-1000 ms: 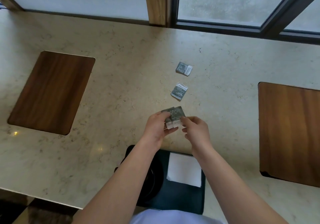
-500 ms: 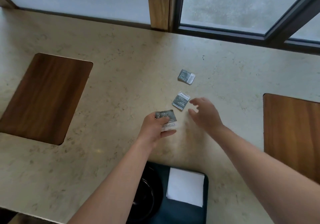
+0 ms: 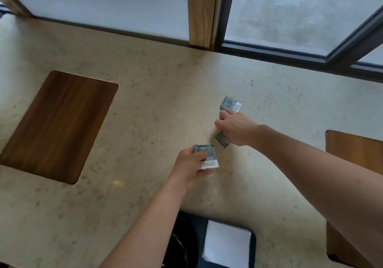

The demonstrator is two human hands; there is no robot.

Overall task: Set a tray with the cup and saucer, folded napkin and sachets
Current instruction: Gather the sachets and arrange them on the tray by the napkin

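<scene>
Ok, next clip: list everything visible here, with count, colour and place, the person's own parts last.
sachets: three, grey and white; one far on the counter, one partly under the right hand, one in the left hand.
napkin: one, white, folded, on the tray.
tray: one, dark, at the near counter edge.
cup and saucer: dark, on the tray's left, mostly hidden by the arm.
wooden inlays: two, brown, left and right.
counter: one, beige marble.
window: dark frame, behind.
left hand: grip shut on a sachet.
right hand: reaching over the sachets.

Your tray (image 3: 253, 247) at the counter's (image 3: 145, 122) near edge, napkin (image 3: 227, 245) on it, 2 sachets (image 3: 230, 104) (image 3: 221, 140) beyond, 1 sachet (image 3: 207, 156) left of them, wood insets (image 3: 60, 124) (image 3: 354, 149) far left and right.
</scene>
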